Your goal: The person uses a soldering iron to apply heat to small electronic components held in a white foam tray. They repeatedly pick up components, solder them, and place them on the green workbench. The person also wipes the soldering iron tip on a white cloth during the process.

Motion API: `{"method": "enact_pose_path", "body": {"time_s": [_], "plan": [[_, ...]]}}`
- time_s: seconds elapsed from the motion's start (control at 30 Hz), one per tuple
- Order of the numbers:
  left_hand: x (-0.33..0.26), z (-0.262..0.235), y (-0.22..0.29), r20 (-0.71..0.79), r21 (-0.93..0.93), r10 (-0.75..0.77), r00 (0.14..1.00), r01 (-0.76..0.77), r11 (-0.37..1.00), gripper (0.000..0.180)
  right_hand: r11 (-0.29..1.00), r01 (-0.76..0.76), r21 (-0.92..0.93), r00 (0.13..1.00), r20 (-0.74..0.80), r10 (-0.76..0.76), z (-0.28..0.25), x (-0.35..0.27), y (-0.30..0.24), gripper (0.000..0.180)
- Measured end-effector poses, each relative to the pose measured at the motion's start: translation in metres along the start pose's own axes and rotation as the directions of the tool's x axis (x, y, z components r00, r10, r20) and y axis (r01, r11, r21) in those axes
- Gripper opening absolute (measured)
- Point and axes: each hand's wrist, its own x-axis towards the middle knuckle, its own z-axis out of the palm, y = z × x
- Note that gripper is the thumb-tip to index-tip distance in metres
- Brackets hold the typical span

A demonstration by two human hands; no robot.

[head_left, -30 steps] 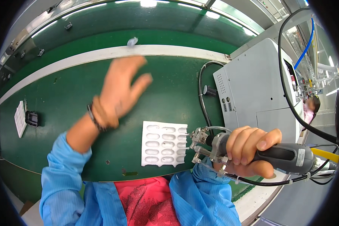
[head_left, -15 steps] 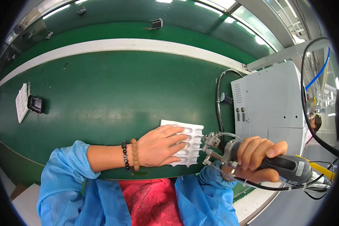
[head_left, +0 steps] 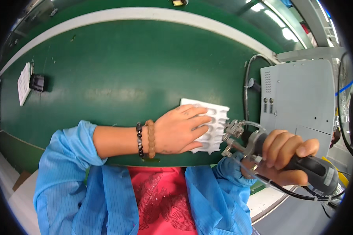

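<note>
My left hand (head_left: 180, 130), wearing two beaded bracelets, lies palm down with its fingers spread over a white tray (head_left: 218, 129). Rows of rounded hollows and a scalloped right edge show on the tray; its left part is hidden under the hand. My right hand (head_left: 286, 156) is wrapped around a dark grey hand-held power tool (head_left: 312, 170). A metal head (head_left: 234, 131) with small fittings and a clear tube points left from the tool. Its tip is right beside the tray's right edge; whether they touch, I cannot tell.
A grey metal box (head_left: 298, 94) stands at the right, with a black cable (head_left: 247, 94) curving along its left side. At the far left are a small black holder (head_left: 37, 83) and another white tray (head_left: 24, 84). A white ledge (head_left: 145, 13) bounds the green bench (head_left: 137, 62).
The whole view has shifted, so the bench and far-left things appear higher and the grey box further right. Both hands keep nearly the same place relative to the tray.
</note>
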Motion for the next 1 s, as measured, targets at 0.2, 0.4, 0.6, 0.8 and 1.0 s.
{"method": "enact_pose_path", "body": {"time_s": [0.2, 0.4, 0.6, 0.8, 1.0], "plan": [[0.0010, 0.0046, -0.0008, -0.001, -0.016, -0.003, 1.000, 0.003, 1.000, 0.041, 0.999, -0.011, -0.051, 0.999, 0.030, 0.013, -0.0055, -0.0017, -0.0014, 0.054], [0.0026, 0.0041, -0.0001, 0.005, -0.020, -0.012, 1.000, 0.012, 1.000, 0.041, 1.000, 0.005, -0.031, 0.999, 0.034, -0.004, -0.0055, -0.0005, -0.0002, 0.055], [0.0051, 0.0000, 0.0010, 0.012, -0.024, -0.008, 1.000, 0.008, 1.000, 0.042, 1.000, 0.006, -0.023, 1.000, -0.005, -0.006, -0.0022, 0.0003, 0.0012, 0.054], [0.0068, -0.0028, 0.0024, 0.022, -0.029, -0.005, 1.000, 0.005, 1.000, 0.040, 1.000, -0.003, -0.002, 1.000, -0.003, 0.003, -0.0015, 0.0042, 0.0006, 0.055], [0.0080, -0.0015, 0.0012, 0.010, -0.042, 0.006, 1.000, -0.006, 0.999, 0.036, 0.999, 0.046, -0.004, 0.997, -0.056, -0.046, 0.0011, 0.0028, 0.0035, 0.055]]}}
